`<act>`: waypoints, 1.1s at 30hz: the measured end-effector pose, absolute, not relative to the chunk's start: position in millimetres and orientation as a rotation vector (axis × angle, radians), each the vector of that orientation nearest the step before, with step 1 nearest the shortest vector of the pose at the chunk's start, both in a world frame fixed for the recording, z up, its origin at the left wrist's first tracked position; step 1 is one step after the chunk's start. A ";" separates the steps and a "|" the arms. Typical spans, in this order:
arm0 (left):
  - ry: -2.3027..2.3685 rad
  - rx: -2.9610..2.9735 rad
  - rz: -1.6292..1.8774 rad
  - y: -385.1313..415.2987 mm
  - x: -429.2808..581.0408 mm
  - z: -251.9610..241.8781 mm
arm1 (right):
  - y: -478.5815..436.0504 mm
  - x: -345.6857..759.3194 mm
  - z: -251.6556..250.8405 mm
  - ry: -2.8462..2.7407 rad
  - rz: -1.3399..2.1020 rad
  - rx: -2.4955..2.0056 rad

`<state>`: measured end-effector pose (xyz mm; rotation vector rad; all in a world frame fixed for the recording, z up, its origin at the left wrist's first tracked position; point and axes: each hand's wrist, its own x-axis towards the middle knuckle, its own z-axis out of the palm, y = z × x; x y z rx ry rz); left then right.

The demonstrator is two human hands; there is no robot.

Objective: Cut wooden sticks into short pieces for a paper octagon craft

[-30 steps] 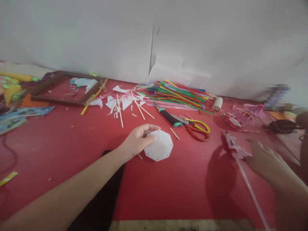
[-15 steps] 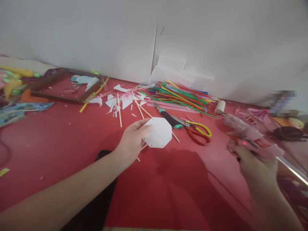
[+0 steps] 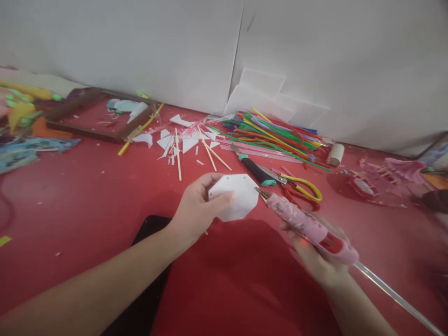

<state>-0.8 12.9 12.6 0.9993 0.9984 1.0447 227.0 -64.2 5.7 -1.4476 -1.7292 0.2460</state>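
Remote feed, head view. At far left I have the black slab (image 3: 147,298) lying under the left forearm. My left hand (image 3: 196,205) pinches the card (image 3: 243,200) by its left side, thumb flat on the face, fingers behind it; no slack shows in that grip. The card, a white octagon with small holes near its rim, seems held above the red table (image 3: 210,289). Being nearly even across, it has no clear long axis. Key relation: the nozzle (image 3: 263,194) meets the card's right edge in view, high on that side; contact or small gap, I cannot tell. Behind lie the knife (image 3: 257,170) and scissors (image 3: 308,189). The gun (image 3: 308,226) slants down rightward from its tip; my right hand (image 3: 324,268) wraps it from below, trigger pressure not readable. The glue stick (image 3: 395,291) trails off lower right.
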 end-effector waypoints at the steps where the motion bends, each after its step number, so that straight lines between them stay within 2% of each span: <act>1: 1.023 1.053 1.032 11.3 -1.0 13.8 | -64.6 224.8 6.8 -1.754 0.213 -1.423; 10: 1.195 1.440 1.047 -3.1 -0.1 24.7 | -61.7 220.1 9.5 -1.859 0.044 -1.293; 33: 1.235 1.596 1.021 -3.5 -3.3 23.3 | -62.1 225.2 8.2 -1.875 0.000 -1.416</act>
